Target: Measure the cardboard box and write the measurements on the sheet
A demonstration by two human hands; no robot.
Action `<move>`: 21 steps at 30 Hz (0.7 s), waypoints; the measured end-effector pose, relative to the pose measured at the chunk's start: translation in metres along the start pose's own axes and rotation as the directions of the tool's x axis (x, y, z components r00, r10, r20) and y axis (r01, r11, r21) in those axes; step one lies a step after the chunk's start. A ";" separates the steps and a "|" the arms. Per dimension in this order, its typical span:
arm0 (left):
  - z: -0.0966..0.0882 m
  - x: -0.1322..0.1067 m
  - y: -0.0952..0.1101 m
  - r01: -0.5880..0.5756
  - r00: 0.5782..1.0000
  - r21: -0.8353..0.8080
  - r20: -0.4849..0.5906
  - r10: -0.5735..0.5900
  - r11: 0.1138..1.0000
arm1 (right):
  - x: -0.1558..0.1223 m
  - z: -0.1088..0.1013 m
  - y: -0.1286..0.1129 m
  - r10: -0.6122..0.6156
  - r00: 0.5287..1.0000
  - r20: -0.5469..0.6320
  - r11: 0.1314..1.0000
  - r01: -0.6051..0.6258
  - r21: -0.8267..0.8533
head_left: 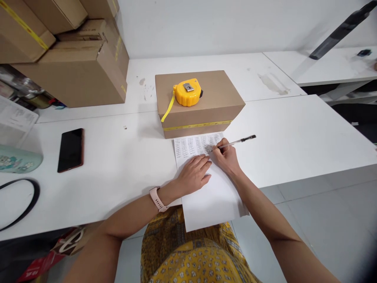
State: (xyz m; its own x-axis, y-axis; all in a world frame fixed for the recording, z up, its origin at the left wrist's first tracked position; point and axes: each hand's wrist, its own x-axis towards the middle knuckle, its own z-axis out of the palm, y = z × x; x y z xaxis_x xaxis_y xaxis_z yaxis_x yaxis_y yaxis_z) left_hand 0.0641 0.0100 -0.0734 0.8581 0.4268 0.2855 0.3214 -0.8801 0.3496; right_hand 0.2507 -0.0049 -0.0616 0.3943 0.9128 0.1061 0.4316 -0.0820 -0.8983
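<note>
A white sheet of paper [215, 196] with rows of small writing at its top lies on the white table [118, 165], overhanging the front edge. My left hand [194, 173] rests flat on the sheet, fingers stretched out, a pink watch on the wrist. My right hand [225, 157] is closed round a pen [238, 141] whose tip touches the written rows. Just beyond the sheet stands a brown cardboard box [212, 104] with a yellow tape measure [187, 92] on top, its tape hanging over the front left corner.
A black phone [70, 149] lies at the left. Stacked cardboard boxes [76, 63] fill the back left corner. A mint-green case [17, 159] and a black loop of cable [26, 204] sit at the far left. Another table [330, 65] stands at the right.
</note>
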 end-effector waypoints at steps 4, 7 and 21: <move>0.000 0.000 0.000 0.006 1.000 -0.005 0.004 -0.006 1.000 | 0.000 0.000 0.000 0.002 1.000 -0.006 1.000 -0.002 -0.005; 0.000 0.000 0.000 0.014 1.000 -0.019 0.009 -0.014 1.000 | 0.001 -0.001 0.001 0.000 1.000 0.004 1.000 0.000 -0.014; 0.000 0.000 0.000 0.005 1.000 -0.014 -0.003 -0.005 1.000 | 0.001 -0.001 0.001 -0.003 1.000 -0.002 1.000 0.003 -0.025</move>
State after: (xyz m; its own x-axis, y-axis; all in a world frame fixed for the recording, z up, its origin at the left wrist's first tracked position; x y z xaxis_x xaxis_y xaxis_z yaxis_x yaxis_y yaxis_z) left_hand 0.0636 0.0100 -0.0739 0.8550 0.4322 0.2865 0.3203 -0.8747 0.3637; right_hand 0.2526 -0.0046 -0.0615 0.3951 0.9121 0.1097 0.4532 -0.0896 -0.8869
